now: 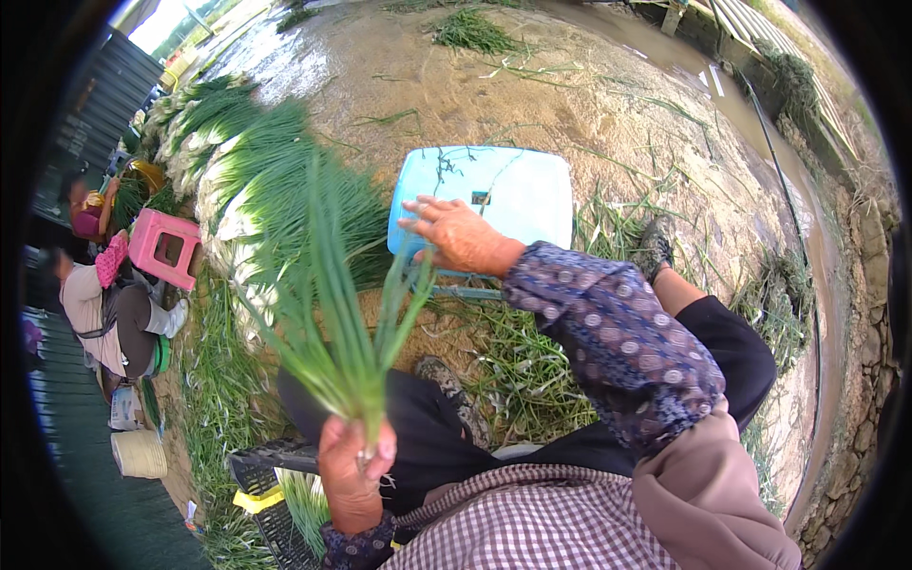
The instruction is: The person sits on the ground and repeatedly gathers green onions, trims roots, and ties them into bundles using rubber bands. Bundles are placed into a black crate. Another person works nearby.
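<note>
My left hand [350,467] grips a bunch of green onions [353,356] by the white root end, over my left thigh. The leaves fan upward and are blurred at the tips. Over the near left part of a light blue plastic stool [527,185], my right hand [456,231] has its fingers apart. Some outer leaves of the bunch reach under its thumb; whether it touches them is unclear. Thin dark leaf scraps lie on the stool top. Left of the stool, a long row of green onion bunches [242,206] lies with white ends leftward.
A black plastic crate [274,524] with green onions stands by my left hip. Leaf trimmings [531,370] litter the ground around my feet. Two people sit at the far left near a pink stool [165,249]. A muddy channel [819,299] runs along the right.
</note>
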A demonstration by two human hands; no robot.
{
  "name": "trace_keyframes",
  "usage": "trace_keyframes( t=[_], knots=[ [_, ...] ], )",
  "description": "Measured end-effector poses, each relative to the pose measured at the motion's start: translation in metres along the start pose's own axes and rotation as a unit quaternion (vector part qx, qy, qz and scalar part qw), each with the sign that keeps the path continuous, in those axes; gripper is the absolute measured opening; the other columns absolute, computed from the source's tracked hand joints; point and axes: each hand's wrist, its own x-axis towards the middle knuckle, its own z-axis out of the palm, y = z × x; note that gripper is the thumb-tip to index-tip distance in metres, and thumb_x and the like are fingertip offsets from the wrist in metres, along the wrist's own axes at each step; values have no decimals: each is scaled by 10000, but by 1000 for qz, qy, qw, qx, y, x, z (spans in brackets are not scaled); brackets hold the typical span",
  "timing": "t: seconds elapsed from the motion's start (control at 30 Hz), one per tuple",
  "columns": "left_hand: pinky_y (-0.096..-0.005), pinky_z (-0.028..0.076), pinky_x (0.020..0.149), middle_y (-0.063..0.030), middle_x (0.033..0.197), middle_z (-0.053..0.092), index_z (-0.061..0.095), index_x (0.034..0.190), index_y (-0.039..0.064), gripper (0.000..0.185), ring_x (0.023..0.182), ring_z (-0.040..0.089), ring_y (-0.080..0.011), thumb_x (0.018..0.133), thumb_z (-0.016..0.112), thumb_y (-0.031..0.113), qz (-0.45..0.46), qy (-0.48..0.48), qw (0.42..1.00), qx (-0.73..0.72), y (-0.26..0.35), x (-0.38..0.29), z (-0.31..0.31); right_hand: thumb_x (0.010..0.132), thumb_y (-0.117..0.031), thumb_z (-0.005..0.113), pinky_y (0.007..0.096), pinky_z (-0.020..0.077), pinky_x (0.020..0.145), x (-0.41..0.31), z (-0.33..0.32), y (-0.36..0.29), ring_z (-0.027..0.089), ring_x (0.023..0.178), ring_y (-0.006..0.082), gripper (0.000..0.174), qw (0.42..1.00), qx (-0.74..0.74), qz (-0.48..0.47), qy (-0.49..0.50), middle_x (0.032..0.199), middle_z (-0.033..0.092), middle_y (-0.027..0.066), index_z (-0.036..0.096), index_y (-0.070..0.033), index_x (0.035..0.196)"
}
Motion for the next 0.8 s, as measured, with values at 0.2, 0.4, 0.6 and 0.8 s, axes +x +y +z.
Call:
trace_keyframes(
  t=[0.2, 0.4, 0.6, 0.8],
  knots=[
    [-187, 227, 348, -56, 655, 487, 537, 1076, -23, 308, 385, 312, -50, 1027, 441, 265, 32, 96, 995, -22, 19, 24, 3, 918, -481, 557, 492, 340, 1057, 1, 14, 33, 383, 1365, 322, 588, 999, 4, -40, -30, 1445, 448, 146, 518, -67, 1334],
    [-188, 216, 335, -51, 664, 451, 466, 1114, -15, 371, 369, 279, -42, 1061, 347, 333, 5, 154, 988, -33, 8, 45, 12, 953, -248, 522, 433, 339, 1104, -115, -75, 130, 436, 1334, 310, 418, 988, -96, 111, -48, 1398, 508, 166, 544, -41, 1315],
    [-187, 234, 403, -19, 688, 481, 549, 1098, 2, 342, 455, 351, -37, 898, 646, 262, 1, 42, 999, -12, 0, 60, 13, 817, -175, 705, 442, 448, 1000, -252, -131, 198, 539, 1163, 368, 416, 850, -224, 456, -138, 1305, 519, 225, 606, -19, 1189],
    [-195, 241, 375, -58, 673, 524, 562, 1057, -2, 275, 420, 367, -62, 836, 677, 116, -34, 65, 997, 25, -3, 62, 24, 895, -260, 630, 444, 428, 1032, -101, -71, 111, 528, 1212, 373, 491, 978, -88, 182, 60, 1380, 491, 220, 524, -7, 1301]
  ],
)
